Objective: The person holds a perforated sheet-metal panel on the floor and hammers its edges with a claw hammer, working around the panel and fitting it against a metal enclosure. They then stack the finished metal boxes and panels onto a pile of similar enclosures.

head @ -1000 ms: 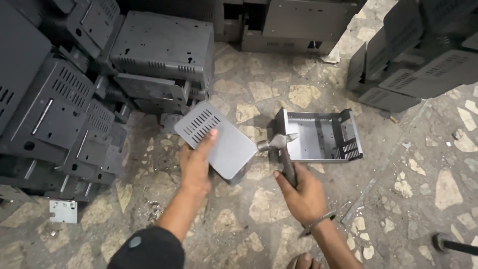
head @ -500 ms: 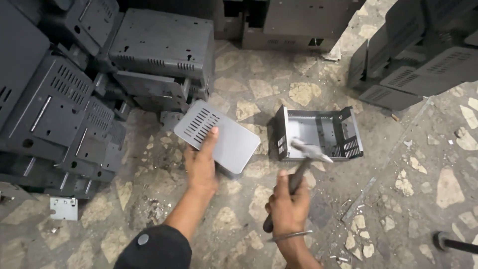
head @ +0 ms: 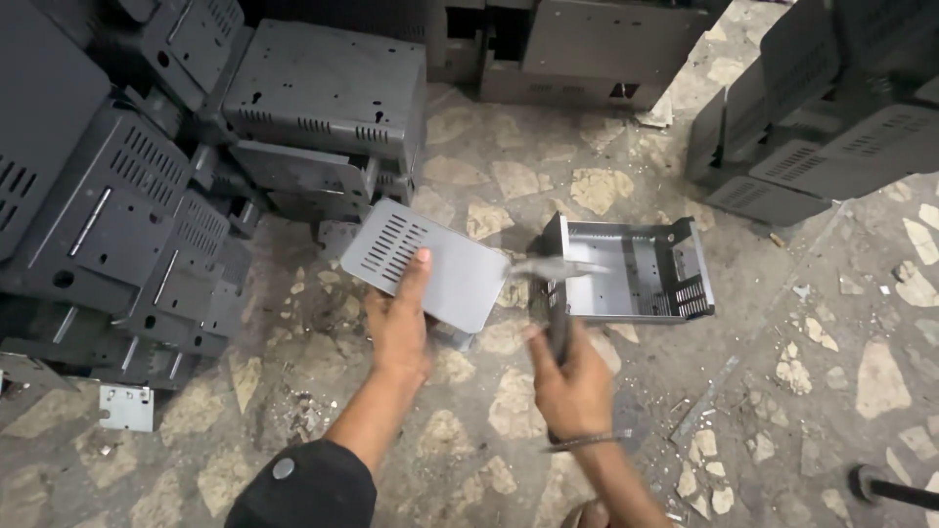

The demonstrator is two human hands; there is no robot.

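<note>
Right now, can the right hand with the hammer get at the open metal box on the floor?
Probably yes. The right hand holds the hammer, whose head already hangs at the open metal box, with nothing between them.

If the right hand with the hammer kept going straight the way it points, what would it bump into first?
Most likely the open metal box on the floor. The right hand points its hammer up and away, and the blurred head already overlaps the box's near edge, though depth is hard to judge.
</note>
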